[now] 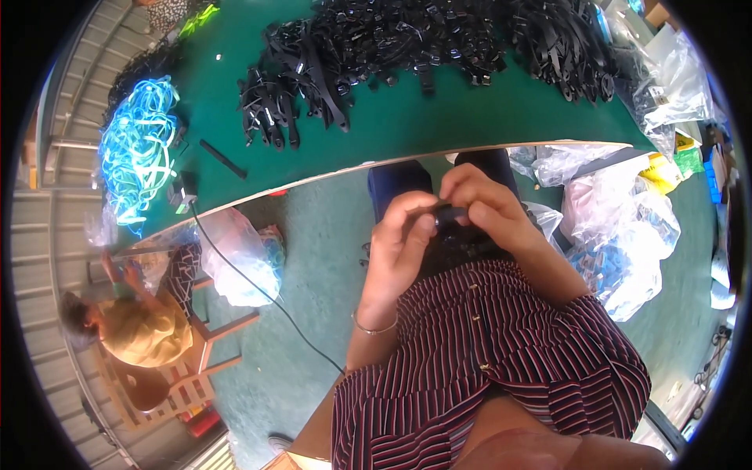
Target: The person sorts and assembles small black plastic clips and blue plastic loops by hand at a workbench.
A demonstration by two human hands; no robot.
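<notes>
Just right of centre in the frame, I pinch a small black piece between my left hand and right hand, seemingly partway through it, while black straps heap along the top, finished or waiting I cannot tell.

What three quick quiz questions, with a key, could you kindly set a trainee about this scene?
1. True or false: the left hand and the right hand hold a small dark object between them.
2. Where on the green tabletop do the tangled blue ribbons lie: a) left, b) middle, c) right?
3. Fill in: the thin bracelet circles the person's ____ wrist.

Key: 1. True. 2. a. 3. left.
</notes>
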